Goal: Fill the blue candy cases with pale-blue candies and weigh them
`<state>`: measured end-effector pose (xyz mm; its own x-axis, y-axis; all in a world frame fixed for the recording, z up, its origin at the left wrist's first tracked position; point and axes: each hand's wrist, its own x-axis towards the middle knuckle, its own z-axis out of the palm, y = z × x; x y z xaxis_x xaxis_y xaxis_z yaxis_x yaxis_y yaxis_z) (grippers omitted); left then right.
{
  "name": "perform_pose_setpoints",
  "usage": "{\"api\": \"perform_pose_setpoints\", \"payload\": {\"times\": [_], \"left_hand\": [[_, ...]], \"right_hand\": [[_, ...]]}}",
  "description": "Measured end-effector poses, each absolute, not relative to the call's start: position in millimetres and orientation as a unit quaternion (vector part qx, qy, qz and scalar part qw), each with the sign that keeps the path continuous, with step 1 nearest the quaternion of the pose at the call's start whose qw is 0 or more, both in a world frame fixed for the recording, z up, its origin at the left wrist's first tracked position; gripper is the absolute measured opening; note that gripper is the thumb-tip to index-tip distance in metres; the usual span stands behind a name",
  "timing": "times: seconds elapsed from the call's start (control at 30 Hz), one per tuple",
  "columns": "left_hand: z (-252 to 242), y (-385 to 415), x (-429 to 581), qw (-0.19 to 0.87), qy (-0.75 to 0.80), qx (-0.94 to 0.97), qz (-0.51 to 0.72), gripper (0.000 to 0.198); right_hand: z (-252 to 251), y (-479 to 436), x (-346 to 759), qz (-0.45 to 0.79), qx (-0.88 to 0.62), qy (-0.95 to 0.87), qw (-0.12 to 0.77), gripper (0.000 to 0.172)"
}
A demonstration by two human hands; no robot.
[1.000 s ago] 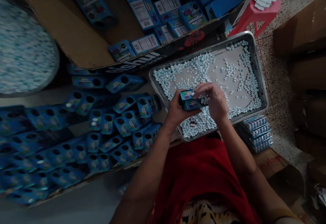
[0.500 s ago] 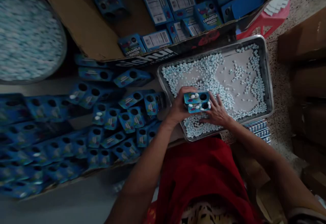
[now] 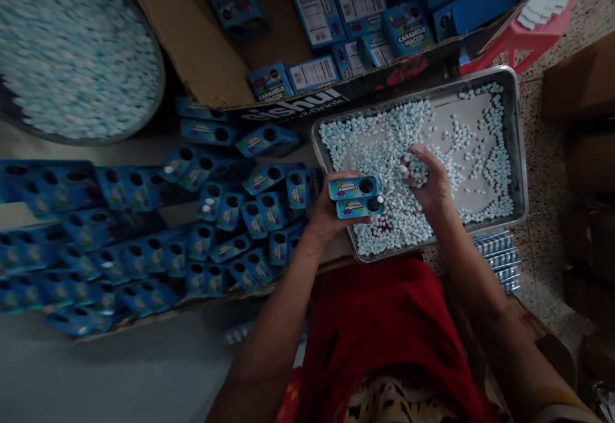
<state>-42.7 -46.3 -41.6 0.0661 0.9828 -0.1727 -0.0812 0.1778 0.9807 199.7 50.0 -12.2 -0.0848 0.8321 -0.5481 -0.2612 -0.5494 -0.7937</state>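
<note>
My left hand grips two small blue candy boxes side by side, each with a dark round hole in its top. One white candy rests at the hole of the lower box. My right hand is cupped, palm up, round a heap of pale blue and white candies. Both hands are above a metal tray strewn with the same candies, the left at its near-left side and the right over its middle.
Many blue boxes with holes stand on the table to the left. A large round tub of candies sits at the upper left. Behind the tray is a cardboard carton of printed boxes. A red stool stands at the upper right.
My right hand has moved from beside the boxes to the tray's middle and now holds candies. The loose candies on the box tops are mostly gone. My view has shifted slightly left.
</note>
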Motion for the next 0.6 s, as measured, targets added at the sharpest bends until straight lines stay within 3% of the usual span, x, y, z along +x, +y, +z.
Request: {"api": "perform_pose_setpoints", "payload": {"times": [0.1, 0.27, 0.43, 0.6], "left_hand": [[-46.7, -46.6, -35.1, 0.569, 0.521, 0.438, 0.462, 0.101], [-38.2, -44.7, -24.9, 0.536, 0.559, 0.474, 0.419, 0.104], [-18.9, -51.2, -20.9, 0.502, 0.609, 0.493, 0.367, 0.093], [-15.8, -57.3, -24.1, 0.497, 0.636, 0.480, 0.343, 0.092]], "right_hand": [[28.4, 36.1, 179.9, 0.731, -0.433, -0.242, 0.468, 0.044], [54.5, 25.5, 144.9, 0.672, -0.375, -0.329, 0.548, 0.042], [34.3, 29.0, 134.9, 0.636, -0.476, -0.390, 0.465, 0.053], [33.7, 6.6, 150.1, 0.652, -0.429, -0.464, 0.419, 0.043]]}}
